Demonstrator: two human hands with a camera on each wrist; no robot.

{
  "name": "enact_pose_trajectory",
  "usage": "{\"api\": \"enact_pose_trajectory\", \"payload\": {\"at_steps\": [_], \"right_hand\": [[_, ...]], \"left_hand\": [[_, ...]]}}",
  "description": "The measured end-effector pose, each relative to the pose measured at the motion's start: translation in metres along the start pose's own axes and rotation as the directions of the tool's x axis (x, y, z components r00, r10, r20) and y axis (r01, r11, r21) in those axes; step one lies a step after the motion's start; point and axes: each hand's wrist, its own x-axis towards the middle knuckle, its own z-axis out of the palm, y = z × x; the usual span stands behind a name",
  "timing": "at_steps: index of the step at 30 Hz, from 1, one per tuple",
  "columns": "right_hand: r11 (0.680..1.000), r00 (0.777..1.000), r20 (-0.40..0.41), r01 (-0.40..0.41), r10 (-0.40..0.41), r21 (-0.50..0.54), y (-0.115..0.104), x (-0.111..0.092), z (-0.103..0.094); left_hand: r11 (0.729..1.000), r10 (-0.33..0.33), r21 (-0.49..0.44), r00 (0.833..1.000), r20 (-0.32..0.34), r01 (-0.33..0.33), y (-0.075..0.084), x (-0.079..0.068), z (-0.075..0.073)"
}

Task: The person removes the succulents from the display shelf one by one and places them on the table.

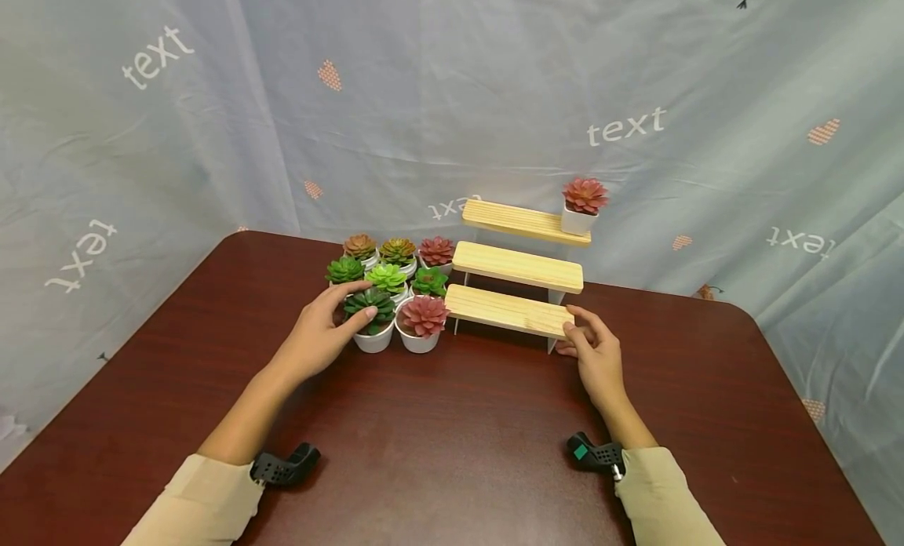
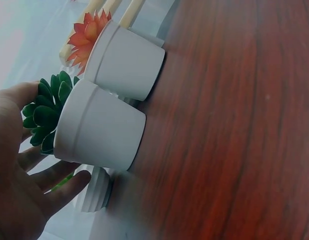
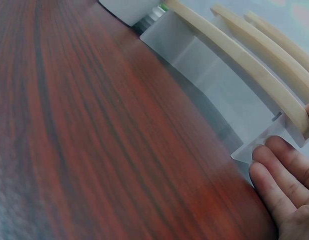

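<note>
My left hand (image 1: 321, 330) is spread around a dark green succulent (image 1: 370, 307) in a white round pot (image 2: 102, 125). Its thumb and forefinger lie on either side of the leaves, and the pot stands on the table. Beside that pot is a pinkish-red succulent (image 1: 425, 317) in a similar white pot. At the right end of a three-tier wooden stand, my right hand (image 1: 596, 354) holds the lowest shelf (image 1: 508, 309). The thumb lies on the board while other fingers touch the clear side panel (image 3: 262, 137).
Several more potted succulents cluster behind the left hand, among them a bright green one (image 1: 387, 278). A red succulent (image 1: 585, 197) in a square white pot stands on the top shelf (image 1: 512, 217), at its right end. A grey curtain (image 1: 424, 99) hangs behind the dark wood table (image 1: 438, 452).
</note>
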Motion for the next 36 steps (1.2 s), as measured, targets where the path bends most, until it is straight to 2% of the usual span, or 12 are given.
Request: {"api": "enact_pose_trajectory", "payload": {"at_steps": [17,29,36], "right_hand": [[1.000,1.000,-0.006,-0.011,0.011,-0.010,0.001,-0.002,-0.001],[1.000,1.000,0.000,-0.010,0.010,-0.013,-0.001,0.000,-0.002],[1.000,1.000,0.002,-0.016,0.016,-0.013,-0.003,0.000,0.000]], "left_hand": [[1.000,-0.003,-0.002,1.000,-0.004,0.003,-0.001,-0.001,0.004],[0.999,0.017,-0.036,0.996,-0.083,-0.020,-0.005,0.000,0.013],[0.999,0.018,-0.047,0.995,-0.094,-0.022,-0.006,-0.001,0.014]]}}
